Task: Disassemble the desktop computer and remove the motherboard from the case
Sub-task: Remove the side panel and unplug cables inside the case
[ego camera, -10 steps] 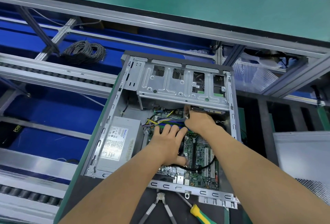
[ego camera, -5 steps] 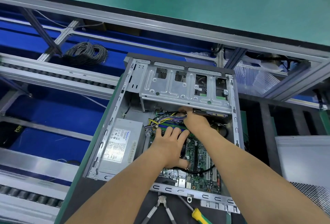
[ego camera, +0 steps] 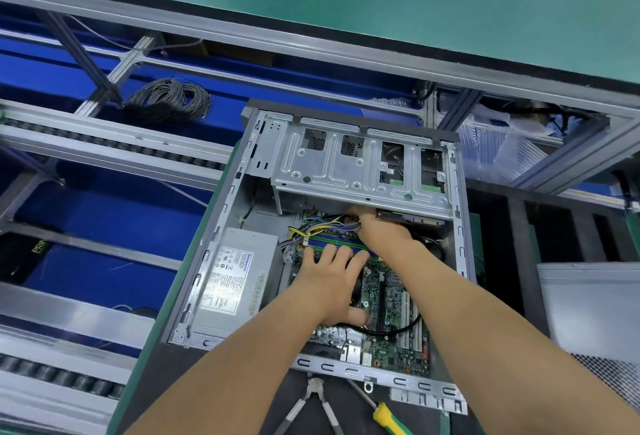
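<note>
Head view: the left hand lies flat on the motherboard, fingers spread and straight — probably bracing the green, bristly board inside the open case. Just beyond its fingertips the right hand reaches under the stamped metal drive cage at the wire bundle; whether its fingers pinch the thin, pliant wires I cannot tell.

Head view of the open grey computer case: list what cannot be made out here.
- Right hand fingertips: hidden among the multicoloured wire bundle under the silver metal drive cage.
- Green motherboard centre: covered by the flat left hand.
- Grey power supply box label text: too small.
- Yellow-and-green screwdriver handle and metal pliers: cut by the bottom edge.
</note>
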A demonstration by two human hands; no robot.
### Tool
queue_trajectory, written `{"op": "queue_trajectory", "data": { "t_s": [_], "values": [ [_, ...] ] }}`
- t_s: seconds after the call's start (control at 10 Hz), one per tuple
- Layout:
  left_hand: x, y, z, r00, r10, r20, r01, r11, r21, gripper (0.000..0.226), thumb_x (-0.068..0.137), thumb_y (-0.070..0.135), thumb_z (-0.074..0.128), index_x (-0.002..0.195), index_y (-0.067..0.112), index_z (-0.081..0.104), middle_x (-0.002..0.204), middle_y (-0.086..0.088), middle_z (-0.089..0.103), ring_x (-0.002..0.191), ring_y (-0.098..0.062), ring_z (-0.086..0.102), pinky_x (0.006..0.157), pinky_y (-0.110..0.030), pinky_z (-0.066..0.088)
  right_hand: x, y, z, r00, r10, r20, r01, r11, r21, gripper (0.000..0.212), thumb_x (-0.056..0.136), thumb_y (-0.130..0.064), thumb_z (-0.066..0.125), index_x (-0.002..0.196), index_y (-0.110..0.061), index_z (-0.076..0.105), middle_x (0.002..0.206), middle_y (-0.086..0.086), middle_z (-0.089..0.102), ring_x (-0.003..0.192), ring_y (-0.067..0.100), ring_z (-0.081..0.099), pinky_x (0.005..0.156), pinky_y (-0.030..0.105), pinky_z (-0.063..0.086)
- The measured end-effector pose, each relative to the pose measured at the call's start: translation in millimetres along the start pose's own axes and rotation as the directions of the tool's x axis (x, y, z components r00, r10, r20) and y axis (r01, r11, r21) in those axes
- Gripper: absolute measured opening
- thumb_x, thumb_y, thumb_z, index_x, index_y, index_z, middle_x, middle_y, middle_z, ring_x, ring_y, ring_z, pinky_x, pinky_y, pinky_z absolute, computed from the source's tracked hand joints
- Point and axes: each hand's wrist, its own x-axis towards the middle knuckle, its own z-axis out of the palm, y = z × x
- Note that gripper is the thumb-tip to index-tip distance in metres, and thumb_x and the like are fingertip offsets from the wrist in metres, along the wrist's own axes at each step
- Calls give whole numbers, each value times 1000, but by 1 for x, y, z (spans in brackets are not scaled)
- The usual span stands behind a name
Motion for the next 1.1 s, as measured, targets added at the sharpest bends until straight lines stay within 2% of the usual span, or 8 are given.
{"op": "queue_trajectory", "data": {
  "t_s": [0.2, 0.3, 0.4, 0.7, 0.8, 0.9, 1.0, 1.1],
  "values": [
    [-1, 0, 0, 1000, 1, -3, -1, 1000, 2, 103, 78, 76, 48, 151, 25, -5, 146, -6, 18, 133, -32, 17, 107, -63, 14, -3, -5, 1, 997, -72, -16, 71, 993, -91, 39, 100, -22, 33, 138, -22, 42, 123, 12, 59, 114, 30, 57, 92, 39, 43],
    [-1, 0, -1, 1000, 4, 2, -4, 1000, -2, 103, 79, 75, 49, 151, 25, -5, 147, -5, 18, 134, -31, 17, 108, -63, 14, -6, -7, 3, 993, -114, -11, 112, 985, -133, 34, 97, -17, 39, 131, -20, 34, 77, 4, 52, 85, 28, 57, 74, 36, 43],
    [-1, 0, -2, 1000, 4, 4, -4, 1000, -8, 102, 79, 74, 50, 150, 25, -4, 146, -6, 18, 134, -32, 16, 108, -63, 14, -3, -7, 5, 991, -128, -29, 122, 982, -145, 37, 97, -17, 41, 132, -21, 32, 69, 0, 45, 77, 27, 53, 72, 35, 43],
    [-1, 0, -2, 1000, 6, 4, -6, 1000, -16, 101, 78, 74, 51, 149, 24, -1, 145, -6, 19, 133, -31, 17, 107, -62, 15, -3, -8, 8, 986, -158, -56, 146, 973, -180, 27, 96, -11, 41, 122, -15, 42, 94, 8, 55, 93, 29, 61, 77, 36, 49],
    [-1, 0, -3, 1000, 2, 2, -2, 1000, -29, 100, 78, 72, 53, 149, 23, 1, 145, -6, 20, 132, -31, 18, 107, -62, 14, 0, -7, 9, 990, -126, -69, 112, 978, -175, 24, 96, -12, 41, 120, -10, 45, 72, 2, 48, 78, 27, 56, 69, 34, 45],
    [-2, 0, -5, 1000, 2, 1, -2, 1000, -26, 100, 79, 72, 53, 149, 22, 2, 144, -7, 20, 132, -32, 19, 107, -62, 15, 0, -7, 9, 988, -128, -82, 117, 984, -135, 30, 96, -12, 42, 125, -13, 43, 69, 1, 46, 73, 27, 54, 66, 33, 43],
    [-3, 1, -5, 1000, 0, 4, 0, 1000, -18, 100, 79, 72, 52, 149, 22, 2, 144, -7, 20, 132, -32, 19, 107, -62, 16, 0, -5, 12, 982, -137, -129, 126, 988, -87, 32, 100, -20, 33, 127, -15, 49, 100, 6, 60, 96, 28, 58, 75, 32, 37],
    [-3, 1, -5, 1000, 0, 5, 0, 1000, -17, 100, 79, 72, 52, 150, 22, 2, 144, -6, 20, 132, -32, 19, 107, -62, 15, 1, -3, 14, 987, -118, -107, 106, 988, -115, 31, 100, -21, 31, 126, -15, 48, 112, 6, 58, 107, 27, 57, 80, 32, 37]
  ]
}}
